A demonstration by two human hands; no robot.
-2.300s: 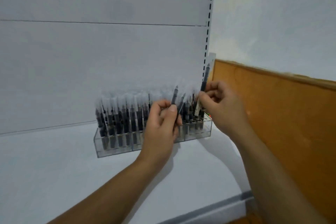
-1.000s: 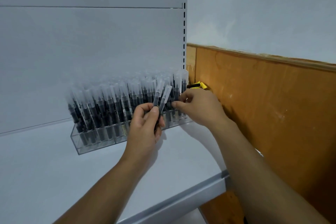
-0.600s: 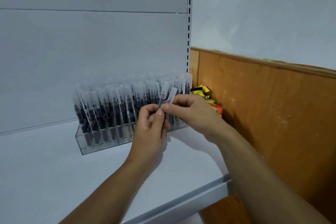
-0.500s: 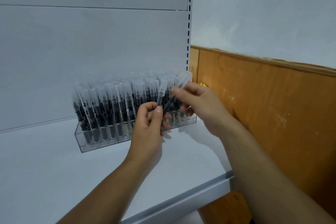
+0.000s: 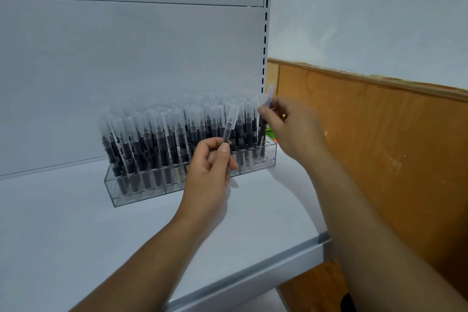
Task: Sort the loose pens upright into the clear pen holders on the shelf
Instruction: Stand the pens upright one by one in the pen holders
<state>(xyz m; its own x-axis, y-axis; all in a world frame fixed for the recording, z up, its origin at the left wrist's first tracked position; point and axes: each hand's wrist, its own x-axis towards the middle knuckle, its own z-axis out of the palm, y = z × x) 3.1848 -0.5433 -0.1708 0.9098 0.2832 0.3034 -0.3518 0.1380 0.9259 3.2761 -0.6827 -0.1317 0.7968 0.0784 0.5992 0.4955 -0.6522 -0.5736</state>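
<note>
Pinched upright in the left hand [image 5: 209,172], one capped pen [image 5: 228,126] sits just before the packed clear pen holder [image 5: 136,194] on the shelf [image 5: 76,235]; right hand [image 5: 291,132] grips a second pen [image 5: 270,96] over the holder's right end.

I see the pen holder [image 5: 136,192] at the shelf's [image 5: 76,235] back right corner, pens [image 5: 174,144] upright inside. My left hand [image 5: 207,172], gripping a pen [image 5: 229,124], is before its front wall. My right hand [image 5: 291,129], gripping another, is above its right end.
</note>
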